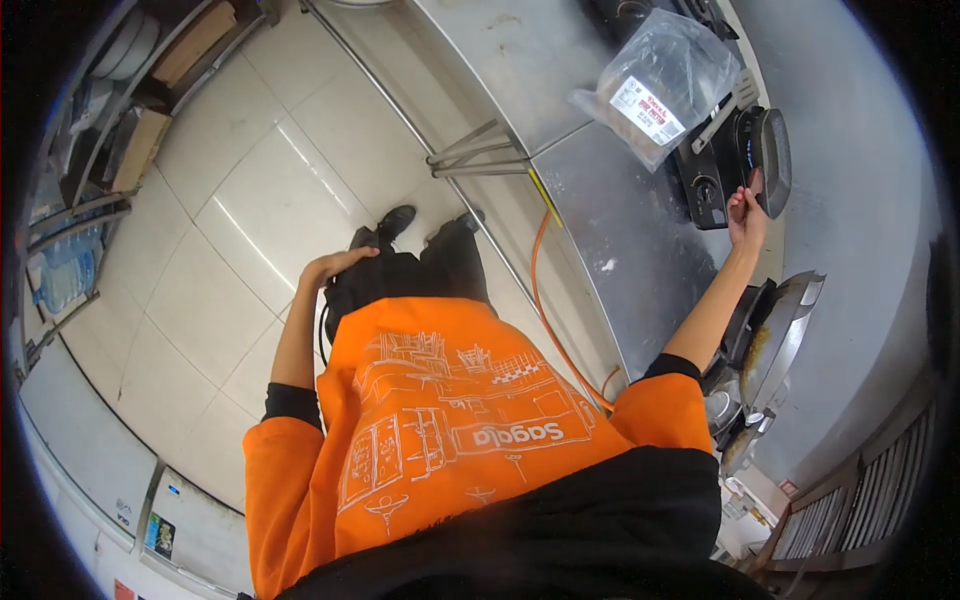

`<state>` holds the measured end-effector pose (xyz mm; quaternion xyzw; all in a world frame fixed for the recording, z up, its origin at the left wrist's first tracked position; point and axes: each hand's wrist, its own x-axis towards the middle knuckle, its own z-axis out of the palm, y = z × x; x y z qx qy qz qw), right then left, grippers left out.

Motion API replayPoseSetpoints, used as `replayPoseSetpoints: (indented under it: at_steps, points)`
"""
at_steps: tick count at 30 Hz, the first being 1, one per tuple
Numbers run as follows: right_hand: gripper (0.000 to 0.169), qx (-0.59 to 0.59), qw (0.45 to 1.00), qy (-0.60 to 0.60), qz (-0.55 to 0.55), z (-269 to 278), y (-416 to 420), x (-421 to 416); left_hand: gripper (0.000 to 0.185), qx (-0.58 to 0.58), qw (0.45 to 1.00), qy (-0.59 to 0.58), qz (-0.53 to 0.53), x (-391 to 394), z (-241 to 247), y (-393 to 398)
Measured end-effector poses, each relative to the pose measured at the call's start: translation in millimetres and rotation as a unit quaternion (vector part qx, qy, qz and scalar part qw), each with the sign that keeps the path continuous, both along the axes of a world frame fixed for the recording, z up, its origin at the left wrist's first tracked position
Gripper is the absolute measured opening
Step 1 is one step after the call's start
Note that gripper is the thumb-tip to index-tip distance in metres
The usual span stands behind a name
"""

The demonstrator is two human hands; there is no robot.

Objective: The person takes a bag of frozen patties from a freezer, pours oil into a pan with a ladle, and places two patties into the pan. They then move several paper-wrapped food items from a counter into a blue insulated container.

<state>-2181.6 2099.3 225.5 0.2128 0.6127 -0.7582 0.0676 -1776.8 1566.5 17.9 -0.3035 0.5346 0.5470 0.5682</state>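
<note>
My right hand (747, 215) is stretched out over the stove and pinches a flat, reddish-brown meat patty (755, 180) at the near edge of a dark frying pan (777, 161). The pan sits on a black gas stove (705, 187), where a bit of blue flame shows under it. A slotted turner (724, 120) lies across the stove beside the pan. Left of the stove, a clear plastic bag (667, 75) with a printed label holds brownish contents. Down by my thigh, my left hand (337, 264) rests against the black trousers (397, 281), with nothing visible in it.
Stacked pans (765, 352) with stained surfaces stand on the right of the steel counter (630, 255). An orange hose (544, 292) hangs below the counter's front edge. A metal shelf (90, 202) with boxes and water jugs (67, 270) is on the left, above white chest freezers (90, 442).
</note>
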Motion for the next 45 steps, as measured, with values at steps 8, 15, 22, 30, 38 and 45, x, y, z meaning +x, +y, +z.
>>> replayPoseSetpoints:
  at_steps: [8,15,22,30,38,45]
  points:
    - [0.057,0.755,0.555,0.335,-0.096,28,-106,34,0.066,-0.107,0.981,0.093,-0.130,2,-38,-11]
    - [0.049,0.675,0.484,0.544,0.122,74,-239,-19,0.024,-0.321,0.836,0.264,-0.359,-57,53,20]
    - [0.019,0.744,0.463,0.335,0.345,109,-277,-25,0.038,-0.070,0.859,0.499,-0.093,-102,125,65]
    - [0.016,0.590,0.479,0.552,0.343,169,-257,118,0.055,0.237,0.851,0.247,0.398,-148,160,79]
    - [0.032,0.654,0.551,0.343,0.389,145,-204,215,0.057,0.274,0.839,0.169,0.439,-174,158,83]
    - [0.053,0.555,0.715,0.227,0.360,85,-183,242,0.042,0.211,0.872,0.219,0.385,-173,159,94]
